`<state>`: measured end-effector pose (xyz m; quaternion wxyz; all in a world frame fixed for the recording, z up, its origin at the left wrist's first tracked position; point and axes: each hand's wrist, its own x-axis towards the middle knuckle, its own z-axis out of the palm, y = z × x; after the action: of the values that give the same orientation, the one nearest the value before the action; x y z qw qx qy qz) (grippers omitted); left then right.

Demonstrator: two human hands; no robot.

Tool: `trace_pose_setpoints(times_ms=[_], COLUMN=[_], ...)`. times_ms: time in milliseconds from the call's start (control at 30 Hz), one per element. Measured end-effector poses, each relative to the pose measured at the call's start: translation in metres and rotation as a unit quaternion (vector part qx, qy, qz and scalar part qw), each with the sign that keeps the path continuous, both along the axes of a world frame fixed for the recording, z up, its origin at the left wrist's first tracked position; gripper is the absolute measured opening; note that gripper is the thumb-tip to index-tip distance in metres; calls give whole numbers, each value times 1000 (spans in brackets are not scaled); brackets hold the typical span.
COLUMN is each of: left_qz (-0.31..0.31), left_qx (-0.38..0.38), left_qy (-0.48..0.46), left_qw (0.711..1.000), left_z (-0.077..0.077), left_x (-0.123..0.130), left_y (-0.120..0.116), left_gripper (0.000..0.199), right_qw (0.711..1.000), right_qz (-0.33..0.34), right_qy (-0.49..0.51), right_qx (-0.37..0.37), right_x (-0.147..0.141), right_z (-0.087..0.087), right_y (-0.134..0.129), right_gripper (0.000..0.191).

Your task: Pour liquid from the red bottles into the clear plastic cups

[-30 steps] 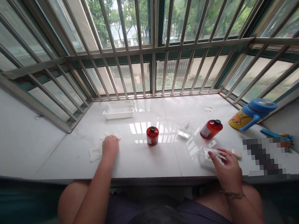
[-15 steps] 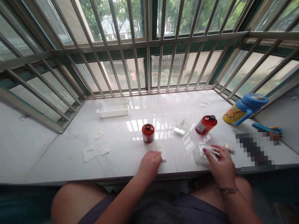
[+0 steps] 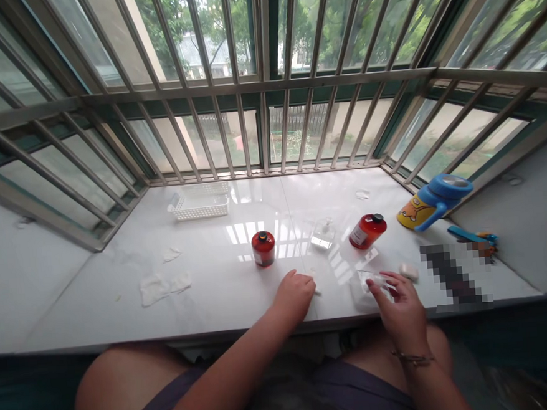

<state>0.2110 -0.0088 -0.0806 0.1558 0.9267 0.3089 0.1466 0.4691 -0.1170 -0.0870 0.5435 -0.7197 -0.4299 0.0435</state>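
My left hand (image 3: 296, 296) rests low over the counter (image 3: 242, 298), fingers pressed together on a small white wad (image 3: 317, 288) that looks like tissue; most of it is hidden under the fingers. With thumb and fingers curled, my right hand (image 3: 405, 305) grips a clear plastic box (image 3: 362, 291) near the front edge. What is inside the box is hard to make out. A red bottle with a black cap (image 3: 263, 249) stands beyond my left hand. A second red bottle (image 3: 368, 231) leans or lies tilted beyond the box. Between the bottles is a small clear pump bottle (image 3: 323, 235).
A white perforated basket (image 3: 201, 204) sits at the back left. Thin white scraps (image 3: 155, 289) lie on the left. On the right are a blue and yellow cup (image 3: 435, 201), a blue-orange tool (image 3: 475, 238), a small white block (image 3: 408, 273) and a blurred-out dark item (image 3: 456, 276).
My left hand has slid to the right along the counter with the white wad under its fingers. My right hand stays at the clear box. The view has shifted slightly right.
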Motion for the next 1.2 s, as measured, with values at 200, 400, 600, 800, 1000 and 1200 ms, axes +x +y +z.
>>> trace_pose_setpoints(times_ms=[200, 400, 600, 800, 1000, 1200], left_qz=[156, 337, 409, 390, 341, 260], left_qx=[5, 21, 53, 84, 4, -138], left_qy=[34, 111, 72, -18, -230, -246], left_qw=[987, 935, 908, 917, 911, 923], left_z=[9, 22, 40, 51, 65, 77], left_x=[-122, -219, -245, -201, -153, -113], left_y=[2, 51, 101, 97, 64, 69], left_gripper=[24, 23, 16, 20, 50, 104], right_qw=[1000, 1000, 1000, 999, 999, 980], right_qz=[0, -9, -16, -32, -49, -14], right_qy=[-2, -1, -22, -36, -13, -179], right_qx=[6, -9, -16, -21, -2, 85], right_x=[-2, -5, 6, 19, 18, -9], right_z=[-2, -5, -4, -2, 4, 45], right_y=[3, 8, 23, 43, 36, 26], right_gripper=[45, 48, 52, 60, 83, 51])
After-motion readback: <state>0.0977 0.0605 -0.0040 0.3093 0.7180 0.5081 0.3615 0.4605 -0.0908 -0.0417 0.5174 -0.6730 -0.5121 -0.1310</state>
